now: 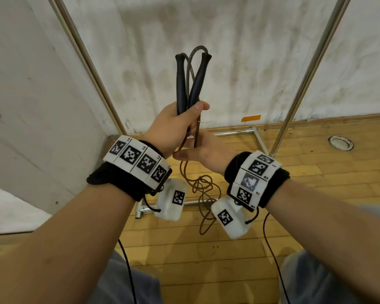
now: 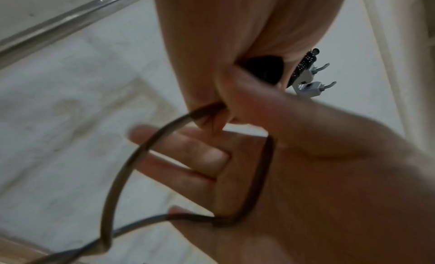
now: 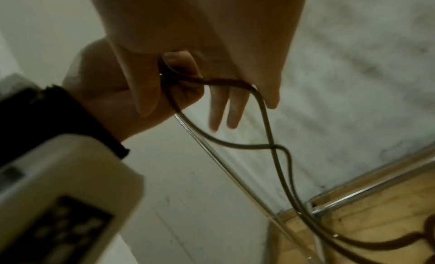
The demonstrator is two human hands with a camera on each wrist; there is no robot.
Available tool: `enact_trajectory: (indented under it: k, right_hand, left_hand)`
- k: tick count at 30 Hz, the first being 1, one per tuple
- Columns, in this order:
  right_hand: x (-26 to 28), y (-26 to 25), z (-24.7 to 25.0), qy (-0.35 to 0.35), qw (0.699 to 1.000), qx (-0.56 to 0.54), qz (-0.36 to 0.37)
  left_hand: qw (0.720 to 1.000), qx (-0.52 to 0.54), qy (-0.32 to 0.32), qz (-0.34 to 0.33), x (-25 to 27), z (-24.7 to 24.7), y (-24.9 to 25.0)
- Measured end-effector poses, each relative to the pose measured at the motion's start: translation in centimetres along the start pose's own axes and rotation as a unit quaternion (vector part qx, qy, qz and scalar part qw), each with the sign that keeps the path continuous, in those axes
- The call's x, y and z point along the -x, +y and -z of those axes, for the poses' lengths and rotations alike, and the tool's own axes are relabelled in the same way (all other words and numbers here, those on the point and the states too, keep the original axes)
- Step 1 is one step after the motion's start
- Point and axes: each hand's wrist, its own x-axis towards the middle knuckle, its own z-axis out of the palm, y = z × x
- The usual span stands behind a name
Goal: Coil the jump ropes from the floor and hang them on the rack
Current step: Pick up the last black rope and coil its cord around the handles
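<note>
Left hand (image 1: 173, 126): fingers curled around both black handles (image 1: 190, 84), held upright between the rack poles (image 1: 90, 62).
Jump rope (image 1: 203, 189): cord hung from that grip, tangled on the wooden floor (image 1: 316, 172).
Right hand (image 1: 204, 153): palm up under the cord, fingers straight, slightly spread.

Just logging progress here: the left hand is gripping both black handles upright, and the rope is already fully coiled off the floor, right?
Not quite. The left hand does grip both handles upright, but the rope is not fully coiled: the head view shows it hanging from the hands in a loose tangle that reaches down to the floor. The right hand lies open under the strands.
</note>
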Motion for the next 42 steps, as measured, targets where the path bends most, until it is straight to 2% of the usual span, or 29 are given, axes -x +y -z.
enact_trajectory:
  k: [3, 5, 7, 9, 13, 15, 18, 20, 21, 22, 24, 26, 28, 30, 32, 35, 38, 40, 42]
  right_hand:
    - [0.4, -0.4, -0.6, 0.017, 1.0, 0.007, 0.005]
    - [0.6, -0.3, -0.6, 0.059, 0.996, 0.064, 0.031]
    - [0.7, -0.2, 0.0, 0.097, 0.989, 0.088, 0.062]
    - [0.7, 0.2, 0.8, 0.134, 0.981, 0.125, 0.072]
    - [0.7, 1.6, 2.4, 0.21, 0.96, 0.182, 0.039]
    - [0.6, 2.4, 3.2, 0.235, 0.951, 0.201, 0.013]
    - [0.8, 3.7, 4.9, 0.221, 0.951, 0.203, -0.069]
    - [0.8, 4.0, 5.6, 0.189, 0.958, 0.188, -0.107]
    - [0.6, 3.9, 5.7, 0.168, 0.967, 0.163, -0.103]
    - [0.5, 3.6, 5.5, 0.146, 0.978, 0.121, -0.087]
    - [0.0, 2.7, 5.1, 0.126, 0.99, -0.036, -0.059]
    - [-0.5, 2.0, 5.0, 0.133, 0.97, -0.201, -0.037]
    - [-0.6, 1.4, 5.2, 0.166, 0.952, -0.255, -0.035]
    - [-0.4, 1.2, 5.4, 0.194, 0.96, -0.2, -0.026]
    - [-0.1, 1.1, 5.3, 0.188, 0.976, -0.113, -0.006]
    - [0.1, 0.7, 5.2, 0.165, 0.985, -0.05, -0.003]
    - [0.2, 0.2, 6.2, 0.166, 0.986, 0.014, -0.007]
    - [0.4, -0.2, 7.0, 0.168, 0.986, 0.021, 0.004]
    - [0.6, -0.6, 7.8, 0.157, 0.986, -0.05, 0.02]
  left_hand:
    - [0.998, -0.013, 0.06, -0.021, -0.5, -0.1, 0.1]
    - [0.993, 0.02, 0.115, 0.003, -1.0, 0.4, -0.2]
    - [0.989, 0.02, 0.144, 0.028, -1.3, 1.0, -0.8]
    - [0.988, -0.025, 0.147, 0.034, -1.5, 1.4, -1.4]
    - [0.986, -0.106, 0.127, 0.026, -1.4, 1.7, -2.3]
    - [0.985, -0.115, 0.124, 0.038, -1.4, 2.0, -2.4]
    - [0.983, -0.151, 0.101, 0.035, -1.3, 2.4, -2.3]
    - [0.966, -0.248, 0.074, 0.001, -1.0, 2.4, -2.1]
    - [0.952, -0.3, 0.06, -0.018, -0.9, 2.3, -2.1]
    - [0.939, -0.338, 0.046, -0.031, -0.7, 2.1, -2.1]
    - [0.923, -0.382, 0.012, -0.043, -0.5, 1.7, -2.1]
    - [0.907, -0.418, -0.023, -0.051, -0.5, 1.4, -2.3]
    - [0.891, -0.449, -0.057, -0.049, -0.5, 1.5, -2.5]
    - [0.875, -0.474, -0.087, -0.037, -0.4, 1.7, -2.8]
    - [0.871, -0.481, -0.104, -0.017, -0.4, 2.2, -3.0]
    - [0.869, -0.486, -0.096, -0.009, -0.4, 2.6, -3.2]
    - [0.86, -0.504, -0.072, -0.038, -0.1, 2.5, -3.3]
    - [0.868, -0.489, -0.062, -0.06, 0.1, 2.3, -3.1]
    - [0.876, -0.472, -0.065, -0.073, 0.3, 2.2, -3.0]
